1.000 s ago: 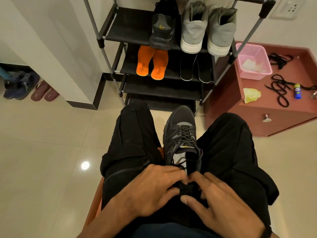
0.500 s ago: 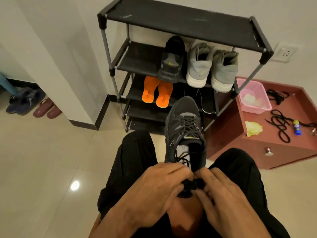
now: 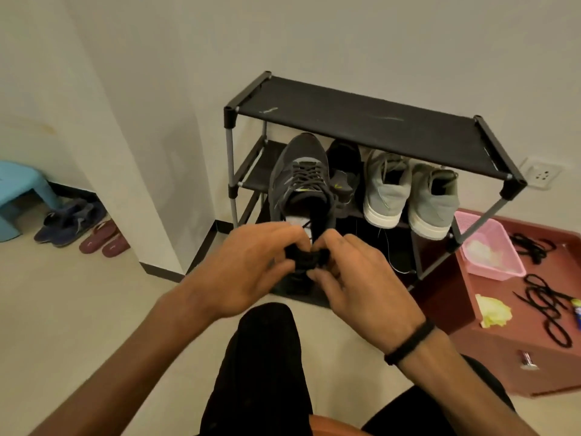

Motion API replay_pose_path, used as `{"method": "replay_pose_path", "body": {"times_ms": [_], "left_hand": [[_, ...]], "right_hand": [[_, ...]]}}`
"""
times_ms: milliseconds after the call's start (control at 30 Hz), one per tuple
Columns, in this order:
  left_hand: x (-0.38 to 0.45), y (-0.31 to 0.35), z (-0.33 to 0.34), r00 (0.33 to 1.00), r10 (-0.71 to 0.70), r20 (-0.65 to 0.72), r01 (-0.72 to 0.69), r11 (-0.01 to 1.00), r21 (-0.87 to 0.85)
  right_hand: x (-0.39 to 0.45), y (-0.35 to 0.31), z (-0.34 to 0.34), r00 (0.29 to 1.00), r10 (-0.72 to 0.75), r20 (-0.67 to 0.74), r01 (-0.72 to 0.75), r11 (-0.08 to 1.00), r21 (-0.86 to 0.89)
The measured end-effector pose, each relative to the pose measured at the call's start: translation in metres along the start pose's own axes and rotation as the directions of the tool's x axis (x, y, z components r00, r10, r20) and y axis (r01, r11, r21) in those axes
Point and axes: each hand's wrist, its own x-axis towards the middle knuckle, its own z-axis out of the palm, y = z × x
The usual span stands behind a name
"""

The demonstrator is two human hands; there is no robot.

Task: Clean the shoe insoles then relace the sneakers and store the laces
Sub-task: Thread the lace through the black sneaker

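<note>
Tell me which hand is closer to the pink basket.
Right. The right hand holds the dark sneaker's heel on the pink basket's side; the left hand holds it on the far side.

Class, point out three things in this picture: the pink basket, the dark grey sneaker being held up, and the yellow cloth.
pink basket point(image 3: 515, 269): head view, on its front rim.
dark grey sneaker point(image 3: 294, 158): head view, on its toe.
yellow cloth point(image 3: 493, 310): head view, on its crumpled middle.

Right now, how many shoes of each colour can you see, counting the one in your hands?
Dark grey sneaker, gripped at its heel by the left hand and the right hand: 1
Black sneaker on the rack: 1
Light grey sneakers on the rack: 2
Blue shoes on the floor: 2
Maroon slippers: 2
Total: 8
</note>
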Motion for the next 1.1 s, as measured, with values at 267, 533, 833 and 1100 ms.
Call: {"method": "replay_pose_path", "body": {"times_ms": [267, 533, 833, 1100], "left_hand": [[0.068, -0.091, -0.013, 0.994, -0.109, -0.004, 0.109, 0.994, -0.015], [0.129, -0.159, -0.014, 0.985, -0.171, -0.007, 0.171, 0.985, -0.008], [0.163, -0.172, -0.008, 0.980, -0.195, -0.049, 0.198, 0.977, 0.077], [0.141, -0.131, 0.012, 0.986, -0.107, -0.131, 0.148, 0.920, 0.363]], "right_hand": [[0.109, 0.023, 0.029, 0.997, 0.064, -0.037, -0.065, 0.998, -0.008], [0.192, 0.045, 0.051, 0.983, 0.176, -0.054, -0.178, 0.984, -0.025], [0.226, 0.058, 0.048, 0.973, 0.199, -0.114, -0.213, 0.969, -0.128], [0.194, 0.063, 0.032, 0.986, 0.112, -0.122, -0.127, 0.983, -0.130]]}}
